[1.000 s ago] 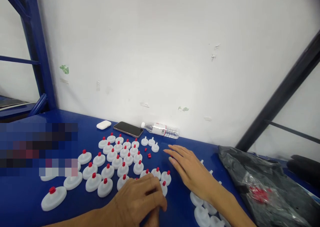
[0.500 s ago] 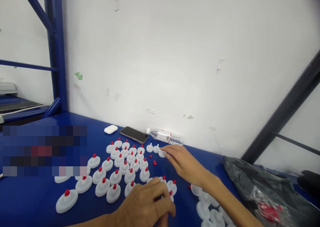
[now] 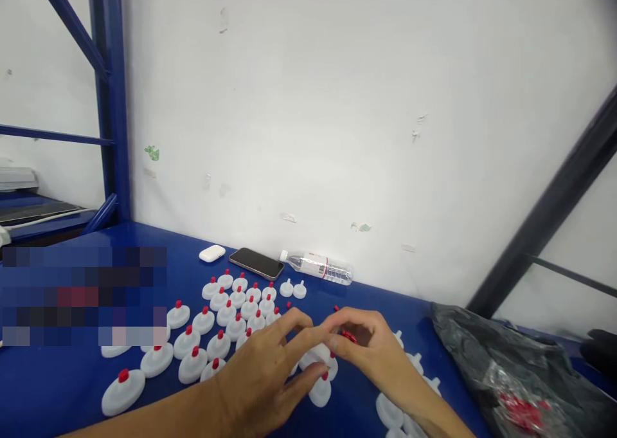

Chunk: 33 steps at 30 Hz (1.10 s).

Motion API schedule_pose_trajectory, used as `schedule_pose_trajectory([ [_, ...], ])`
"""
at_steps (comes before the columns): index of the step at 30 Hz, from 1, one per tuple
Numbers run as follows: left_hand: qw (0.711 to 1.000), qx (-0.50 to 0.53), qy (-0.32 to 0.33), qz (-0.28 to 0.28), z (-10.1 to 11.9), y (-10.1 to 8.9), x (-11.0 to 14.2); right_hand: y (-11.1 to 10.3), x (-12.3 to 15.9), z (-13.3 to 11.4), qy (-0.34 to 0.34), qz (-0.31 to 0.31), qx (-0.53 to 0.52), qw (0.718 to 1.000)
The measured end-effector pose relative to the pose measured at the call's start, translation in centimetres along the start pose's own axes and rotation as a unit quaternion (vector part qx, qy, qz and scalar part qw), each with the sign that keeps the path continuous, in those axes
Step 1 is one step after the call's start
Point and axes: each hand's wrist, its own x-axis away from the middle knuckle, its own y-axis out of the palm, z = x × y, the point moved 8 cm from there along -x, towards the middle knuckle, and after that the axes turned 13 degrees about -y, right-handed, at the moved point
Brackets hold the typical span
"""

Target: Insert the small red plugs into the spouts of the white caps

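Both my hands meet low in the middle of the blue table (image 3: 58, 393). My left hand (image 3: 270, 377) pinches a white disc-shaped cap (image 3: 319, 354) between thumb and fingers. My right hand (image 3: 371, 348) is closed, its fingertips pressing small red plugs (image 3: 348, 337) at the top of that cap. Rows of white caps with red plugs (image 3: 219, 325) stand to the left of my hands. Plain white caps without plugs (image 3: 409, 386) lie under my right wrist, and two more plain caps (image 3: 293, 289) sit near the bottle.
A phone (image 3: 256, 263), a white earbud case (image 3: 212, 253) and a lying water bottle (image 3: 318, 266) rest against the white wall. A black plastic bag (image 3: 506, 374) holding red plugs (image 3: 523, 411) lies at right. Blue rack posts (image 3: 108, 97) rise at left.
My right hand reached out to the plain caps near the bottle, then drew back to meet my left hand. My left hand lifted and now pinches a white cap between both hands.
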Motion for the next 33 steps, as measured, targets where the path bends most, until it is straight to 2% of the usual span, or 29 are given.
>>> schedule_pose_trajectory([
  [3,1.000,0.017,-0.003,0.009,0.3,-0.4,0.0,-1.0,-0.1,-0.5,0.001,-0.014,0.025,1.000],
  [5,0.999,0.010,-0.009,0.033,0.3,-0.8,-0.1,-2.4,-0.2,-0.4,-0.001,-0.028,0.137,0.990],
  [6,0.999,0.001,-0.014,0.033,0.2,-0.9,0.0,-3.2,-0.3,-0.3,-0.009,-0.039,0.222,0.974],
  [8,1.000,-0.013,-0.019,0.007,0.1,-0.5,0.1,-4.6,-0.5,-0.2,-0.037,-0.060,0.401,0.914],
  [10,0.999,-0.021,-0.013,-0.040,0.2,0.2,0.4,-5.4,-0.4,0.8,-0.032,-0.098,0.473,0.875],
  [13,0.995,-0.021,0.014,-0.098,0.6,1.1,1.0,-5.7,-0.1,2.3,-0.004,-0.149,0.454,0.878],
  [15,0.993,-0.009,0.028,-0.111,1.0,1.4,1.3,-5.8,0.0,2.6,-0.001,-0.160,0.453,0.877],
  [20,0.995,0.027,0.036,-0.089,1.4,1.0,1.2,-5.5,0.1,2.2,-0.006,-0.174,0.451,0.875],
  [23,0.995,0.018,0.009,-0.101,1.2,1.2,1.1,-5.4,0.0,2.0,-0.017,-0.174,0.440,0.881],
  [26,0.994,0.009,0.001,-0.107,1.0,1.3,1.1,-5.3,0.2,2.9,-0.005,-0.182,0.439,0.880],
  [31,0.997,-0.020,-0.002,-0.074,0.7,1.0,1.0,-5.2,0.4,3.8,0.010,-0.184,0.446,0.876],
  [33,0.998,-0.031,-0.008,-0.060,0.6,0.8,1.0,-5.2,0.3,3.0,0.008,-0.168,0.423,0.891],
])
